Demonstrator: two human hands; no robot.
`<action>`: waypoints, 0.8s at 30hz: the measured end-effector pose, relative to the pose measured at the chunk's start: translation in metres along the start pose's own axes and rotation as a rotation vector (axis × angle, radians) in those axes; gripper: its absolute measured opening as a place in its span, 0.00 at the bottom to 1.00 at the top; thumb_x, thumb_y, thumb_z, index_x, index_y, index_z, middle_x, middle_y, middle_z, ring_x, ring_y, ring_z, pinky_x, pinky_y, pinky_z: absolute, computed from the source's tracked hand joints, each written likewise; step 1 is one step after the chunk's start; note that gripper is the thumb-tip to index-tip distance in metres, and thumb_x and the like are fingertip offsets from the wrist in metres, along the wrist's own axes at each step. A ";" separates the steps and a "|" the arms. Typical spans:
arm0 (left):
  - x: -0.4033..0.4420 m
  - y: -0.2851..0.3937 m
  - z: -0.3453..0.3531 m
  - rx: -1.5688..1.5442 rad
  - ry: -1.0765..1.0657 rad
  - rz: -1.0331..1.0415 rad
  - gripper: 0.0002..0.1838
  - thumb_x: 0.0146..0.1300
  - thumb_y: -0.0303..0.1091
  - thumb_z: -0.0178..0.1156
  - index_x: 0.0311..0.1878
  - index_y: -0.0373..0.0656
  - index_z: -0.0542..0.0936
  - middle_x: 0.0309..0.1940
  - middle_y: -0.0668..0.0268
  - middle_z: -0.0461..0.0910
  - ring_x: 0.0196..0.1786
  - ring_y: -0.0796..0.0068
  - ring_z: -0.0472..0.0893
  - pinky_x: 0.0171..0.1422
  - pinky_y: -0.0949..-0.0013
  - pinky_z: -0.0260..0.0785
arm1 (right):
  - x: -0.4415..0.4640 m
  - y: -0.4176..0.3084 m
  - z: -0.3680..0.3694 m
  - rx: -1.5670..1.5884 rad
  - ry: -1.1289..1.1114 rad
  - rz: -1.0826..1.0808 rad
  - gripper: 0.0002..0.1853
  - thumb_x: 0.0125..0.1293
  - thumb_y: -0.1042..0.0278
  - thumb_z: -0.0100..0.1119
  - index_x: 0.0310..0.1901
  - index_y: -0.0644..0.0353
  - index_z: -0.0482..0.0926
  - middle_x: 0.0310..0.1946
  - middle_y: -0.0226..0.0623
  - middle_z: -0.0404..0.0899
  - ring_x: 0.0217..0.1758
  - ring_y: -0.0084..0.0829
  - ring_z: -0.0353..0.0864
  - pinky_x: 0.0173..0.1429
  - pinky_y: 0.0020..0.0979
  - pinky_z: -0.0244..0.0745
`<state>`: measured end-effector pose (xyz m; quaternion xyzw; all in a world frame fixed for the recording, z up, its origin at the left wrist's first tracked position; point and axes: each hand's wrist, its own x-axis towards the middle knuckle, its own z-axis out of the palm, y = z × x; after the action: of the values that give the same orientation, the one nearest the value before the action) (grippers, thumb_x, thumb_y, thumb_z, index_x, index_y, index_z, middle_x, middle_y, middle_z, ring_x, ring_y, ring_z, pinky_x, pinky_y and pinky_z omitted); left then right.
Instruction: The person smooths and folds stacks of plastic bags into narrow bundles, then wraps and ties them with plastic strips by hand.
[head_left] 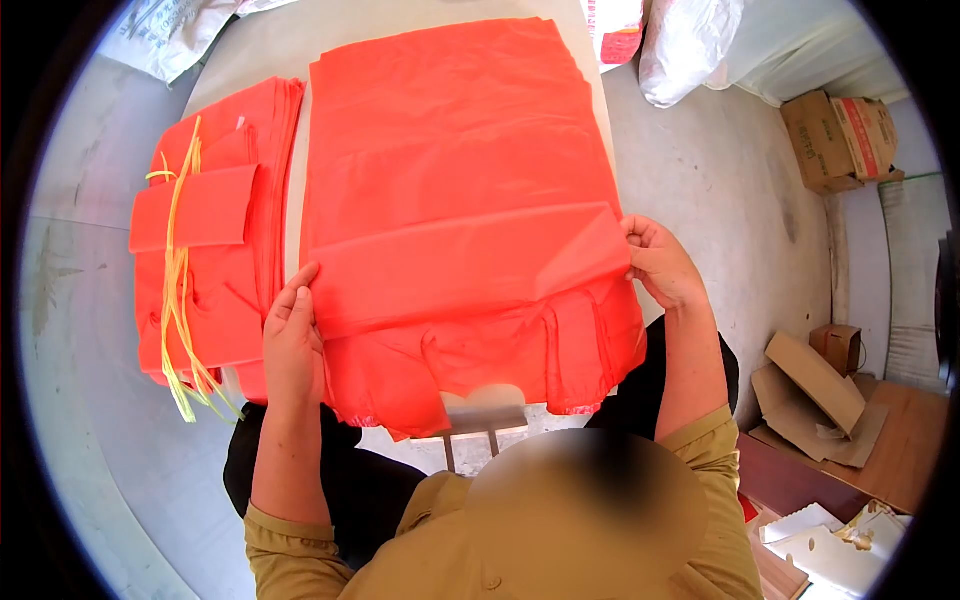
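A stack of red plastic bags (pixel 455 130) lies flat on the table in front of me, with the handle ends hanging over the near edge. Across its lower part runs a folded band of the top red plastic bag (pixel 460 265). My left hand (pixel 295 330) pinches the left end of this band, fingertips at its edge. At the other end, my right hand (pixel 662 262) grips the band's right corner between thumb and fingers, lifting it slightly. What lies under the fold is hidden.
Left of the stack lies a second pile of folded red bags (pixel 220 280) with yellow ties (pixel 175 270) across it. Cardboard boxes (pixel 840 140) stand at the far right, an opened carton (pixel 815 400) nearer. A white sack (pixel 690 45) is beyond the table (pixel 260 45).
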<state>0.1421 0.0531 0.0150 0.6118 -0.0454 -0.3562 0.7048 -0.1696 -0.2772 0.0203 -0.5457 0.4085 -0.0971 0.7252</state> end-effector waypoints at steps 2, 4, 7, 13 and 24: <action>0.000 -0.001 0.000 0.000 -0.005 0.004 0.21 0.84 0.33 0.52 0.73 0.33 0.75 0.57 0.67 0.83 0.59 0.83 0.80 0.67 0.77 0.71 | 0.001 0.001 -0.001 -0.036 -0.031 -0.014 0.05 0.70 0.74 0.64 0.40 0.51 0.77 0.36 0.18 0.81 0.37 0.12 0.76 0.40 0.19 0.68; 0.002 -0.002 -0.003 0.000 -0.026 0.011 0.21 0.84 0.33 0.53 0.73 0.33 0.75 0.57 0.67 0.83 0.59 0.84 0.80 0.67 0.77 0.71 | -0.001 -0.001 0.006 -0.047 -0.002 -0.057 0.07 0.69 0.76 0.64 0.39 0.52 0.76 0.36 0.18 0.80 0.39 0.13 0.76 0.43 0.20 0.70; 0.000 0.000 0.001 0.002 -0.012 0.016 0.21 0.84 0.33 0.53 0.73 0.32 0.75 0.58 0.67 0.83 0.60 0.84 0.80 0.67 0.77 0.71 | 0.000 0.001 0.009 -0.091 0.036 -0.105 0.08 0.68 0.78 0.64 0.38 0.52 0.75 0.36 0.18 0.80 0.40 0.15 0.77 0.47 0.20 0.71; 0.003 -0.003 -0.005 0.017 -0.028 0.011 0.22 0.84 0.33 0.53 0.73 0.32 0.75 0.60 0.66 0.83 0.60 0.84 0.80 0.66 0.77 0.71 | -0.003 0.001 0.018 -0.192 0.107 -0.176 0.08 0.67 0.81 0.63 0.38 0.55 0.74 0.37 0.19 0.79 0.42 0.14 0.75 0.50 0.21 0.71; 0.002 -0.006 -0.002 0.140 0.008 0.026 0.26 0.76 0.19 0.57 0.76 0.35 0.74 0.50 0.70 0.82 0.50 0.86 0.80 0.61 0.79 0.72 | -0.001 0.006 0.016 -0.406 0.225 -0.235 0.05 0.69 0.83 0.55 0.39 0.60 0.73 0.33 0.23 0.76 0.37 0.16 0.70 0.41 0.23 0.68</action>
<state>0.1417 0.0536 0.0080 0.6605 -0.0753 -0.3403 0.6650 -0.1613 -0.2625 0.0167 -0.7094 0.4317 -0.1568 0.5346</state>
